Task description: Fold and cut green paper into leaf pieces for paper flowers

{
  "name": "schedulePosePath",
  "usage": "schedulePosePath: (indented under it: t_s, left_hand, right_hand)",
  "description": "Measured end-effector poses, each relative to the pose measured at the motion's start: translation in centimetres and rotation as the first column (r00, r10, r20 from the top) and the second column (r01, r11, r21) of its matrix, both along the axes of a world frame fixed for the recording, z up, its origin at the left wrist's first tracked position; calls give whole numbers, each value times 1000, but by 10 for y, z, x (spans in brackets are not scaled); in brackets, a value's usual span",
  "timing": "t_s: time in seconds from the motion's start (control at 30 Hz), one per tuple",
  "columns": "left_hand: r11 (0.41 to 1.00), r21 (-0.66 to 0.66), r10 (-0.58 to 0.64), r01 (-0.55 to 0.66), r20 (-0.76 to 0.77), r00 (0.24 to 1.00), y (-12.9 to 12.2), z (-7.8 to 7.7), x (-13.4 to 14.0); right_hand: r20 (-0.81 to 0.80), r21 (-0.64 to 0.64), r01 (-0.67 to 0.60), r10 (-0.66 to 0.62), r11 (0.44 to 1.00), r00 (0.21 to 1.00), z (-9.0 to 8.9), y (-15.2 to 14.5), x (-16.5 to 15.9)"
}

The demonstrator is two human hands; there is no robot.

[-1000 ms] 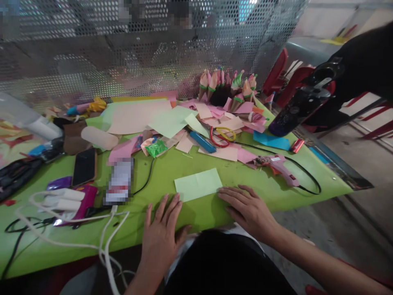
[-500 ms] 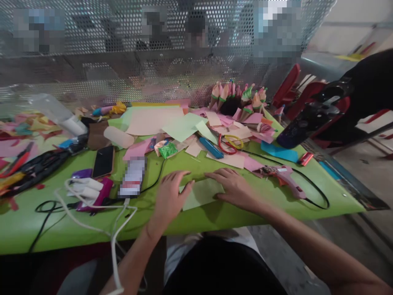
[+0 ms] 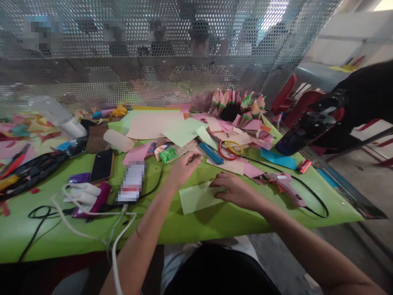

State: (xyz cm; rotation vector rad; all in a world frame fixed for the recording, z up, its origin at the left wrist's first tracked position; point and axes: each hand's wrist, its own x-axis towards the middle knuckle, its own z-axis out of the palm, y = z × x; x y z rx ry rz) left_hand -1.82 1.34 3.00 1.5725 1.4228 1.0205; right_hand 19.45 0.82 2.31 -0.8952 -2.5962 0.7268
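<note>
A pale green rectangle of paper (image 3: 196, 200) lies on the table just in front of me. My right hand (image 3: 235, 189) rests on its right part, fingers bent and touching the sheet without wrapping round anything. Beyond the paper's far edge, my left hand (image 3: 185, 168) reaches over the tabletop with its fingers stretched out. Its fingertips are close to some paper scraps and a blue cutter (image 3: 211, 153); no held object shows in them. Red-handled and yellow-handled scissors (image 3: 229, 149) lie to the right of the cutter.
A pink glue gun (image 3: 287, 186) with a black cable lies at right. Left are a phone (image 3: 102, 165), a charging phone (image 3: 132, 182) and a purple power strip (image 3: 92, 198) with white cables. Paper cones (image 3: 245, 102), larger sheets (image 3: 156, 125) and a dark bottle (image 3: 299, 131) stand farther back.
My left hand has left the pale green paper and moved forward, toward the cutter and scraps. The right hand stays on the paper, its fingers more bent.
</note>
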Motion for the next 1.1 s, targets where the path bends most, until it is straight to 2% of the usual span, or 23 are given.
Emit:
schedulePosePath:
  t_s: [0.07,0.13,0.23,0.37,0.43,0.57,0.7,0.8,0.93,1.03,1.1]
  left_hand:
    - [996,-30,-75,79,109,991,9,5,0]
    - [987,-76,-125,141,190,974,13,9,-2]
    - [980,-156,-98,128,187,978,11,13,-6]
    - [991,-134,-1,26,179,984,3,9,-13]
    - [987,-138,-47,85,260,964,2,6,-16]
    - [959,-203,-108,199,389,915,4,0,-18]
    - [963,-229,-52,145,371,927,6,-7,-15]
    - [972,-223,11,68,334,942,7,-11,-15]
    - [984,-181,56,-6,273,960,9,-16,-15]
    - [987,-161,50,-14,221,974,10,-17,-15]
    - [986,-164,47,-15,199,979,10,-17,-15]
  right_hand:
    - [-127,8,7,-6,1000,992,10,7,3]
    - [-263,81,77,-53,994,963,20,15,5]
    - [-426,204,226,-121,953,896,27,25,5]
    - [-570,208,399,-221,893,791,18,32,0]
    - [-613,174,462,-271,870,742,10,34,0]
    - [-634,85,498,-339,863,695,0,37,4]
    - [-637,-44,434,-361,900,682,-2,41,9]
    - [-690,-239,334,-401,912,602,-4,45,12]
    - [-714,-471,196,-503,860,487,-5,47,15]
    - [-649,-563,182,-568,806,506,-4,48,15]
    - [-564,-643,185,-623,743,543,-3,49,13]
